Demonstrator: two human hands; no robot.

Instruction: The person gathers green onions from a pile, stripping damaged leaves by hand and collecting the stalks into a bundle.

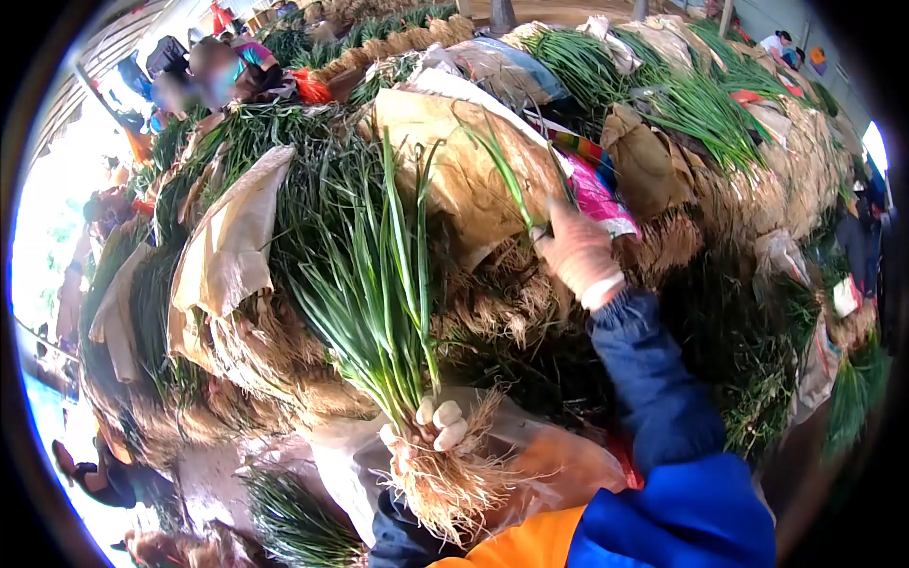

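Note:
My left hand (443, 424), in a pale glove, is wrapped round a bunch of green onions (379, 293) just above its roots. The leaves fan upward and the long tan roots (450, 488) hang over my lap. My right hand (578, 246), gloved too, reaches forward over the heap, its fingers closed on a thin green onion (505, 175) that points up and left. Behind that stalk lies a brown paper sheet (454, 161) on the heap. Part of the right fingers is hidden by the back of the hand.
Big heaps of green onions (705, 114) with roots outward surround me, partly covered by paper and sacks (232, 232). A clear plastic sheet (346, 459) covers my lap. Another bunch (298, 516) lies on the floor at lower left. Other people (222, 71) are at the back left and far right.

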